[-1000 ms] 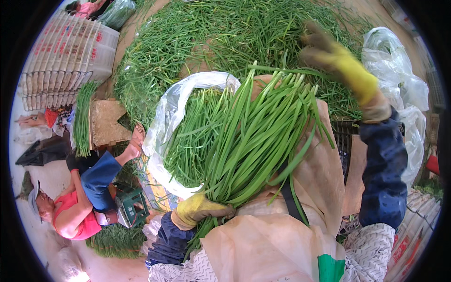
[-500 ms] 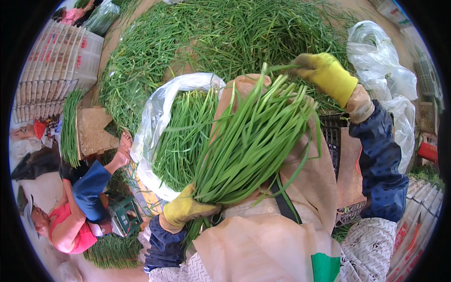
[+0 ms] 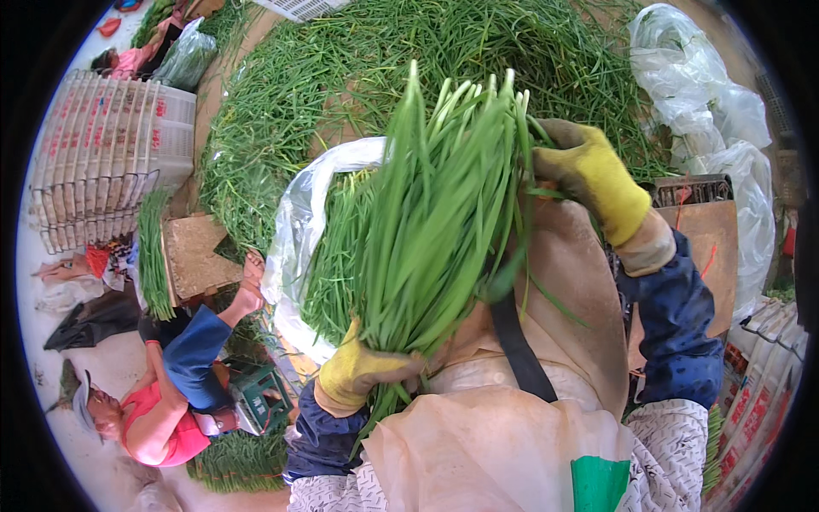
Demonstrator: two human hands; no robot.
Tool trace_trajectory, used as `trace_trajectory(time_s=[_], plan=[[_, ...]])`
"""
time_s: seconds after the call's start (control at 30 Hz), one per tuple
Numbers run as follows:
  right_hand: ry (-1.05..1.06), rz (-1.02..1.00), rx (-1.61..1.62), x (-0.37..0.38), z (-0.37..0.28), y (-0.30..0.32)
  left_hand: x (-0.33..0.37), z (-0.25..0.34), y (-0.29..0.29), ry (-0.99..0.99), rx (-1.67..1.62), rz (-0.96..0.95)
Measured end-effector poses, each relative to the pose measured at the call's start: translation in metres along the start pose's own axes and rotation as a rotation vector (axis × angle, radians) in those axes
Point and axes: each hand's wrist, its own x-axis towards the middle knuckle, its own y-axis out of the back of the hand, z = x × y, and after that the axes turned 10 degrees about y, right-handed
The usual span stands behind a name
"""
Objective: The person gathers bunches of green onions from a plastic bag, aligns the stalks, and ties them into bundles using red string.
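Observation:
A big bunch of garlic chives (image 3: 435,222) stands upright over my lap, its pale stem ends pointing up and away. My left hand (image 3: 365,371), in a yellow glove, is closed round the lower leafy end. In a yellow glove with a dirt-darkened palm, my right hand (image 3: 593,171) is at the bunch's right edge below the stem tips. Its fingers are curled in against the stalks, with a green blade showing beneath them; the fingertips are partly hidden. Left of the bunch, a white plastic bag (image 3: 286,247) holds more chives (image 3: 337,273).
Loose chives (image 3: 341,60) cover the ground ahead. Clear plastic bags (image 3: 699,85) lie at right, beside a board (image 3: 695,256) on a dark crate. Stacked white crates (image 3: 111,145) stand far left. A co-worker (image 3: 162,410) sits at left near a green crate (image 3: 260,392).
The bunch has swung more upright and leftward. My right hand has come back from beyond the stem tips to the bunch's right edge. My left hand keeps its hold.

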Motion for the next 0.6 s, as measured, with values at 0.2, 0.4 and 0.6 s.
trace_trajectory(time_s=[0.2,0.4,0.6], plan=[[0.01,0.057,0.337,-0.011,0.002,0.023,0.002,-0.014,0.007,-0.076,-0.034,0.022],[0.046,-0.374,1.098,0.014,0.019,0.046,0.004,-0.019,0.01,-0.031,-0.007,0.07],[0.237,-0.289,0.881,0.044,-0.001,0.122,-0.002,-0.015,0.006,0.073,-0.078,0.098]])
